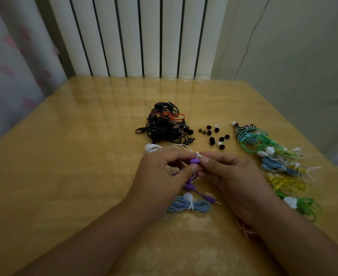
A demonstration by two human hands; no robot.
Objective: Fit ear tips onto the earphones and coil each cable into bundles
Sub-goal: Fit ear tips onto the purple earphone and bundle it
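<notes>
I see both hands meeting over the middle of the wooden table (68, 156); the left hand (160, 172) has its fingers curled, thumb and forefinger pinching the purple earbud (194, 161); the right hand (230, 172) has its fingers curled too, thumb and forefinger pinching a small white ear tip (199, 155) right against the earbud's end; whether the tip is seated I cannot tell. The purple cable (196, 191) hangs from the left hand and lies on the table toward me, ending in a plug (214, 201) just beside a light blue bundle (188, 205) tied at its middle with a white earbud on top. A white cable (154, 148) lies just beyond the left hand, partly hidden by it. Farther back sits a tangled black pile (164, 124) with a red cable running through it; to its right, loose black ear tips (214, 136) are scattered with a few white ones among them. Along the right side a row of coiled bundles (273, 156) runs toward me, green, blue and yellow, with a striped black-and-white one at the far end; a green bundle (303, 206) lies just beside the right wrist. An orange cable (243, 228) shows under the right forearm.
</notes>
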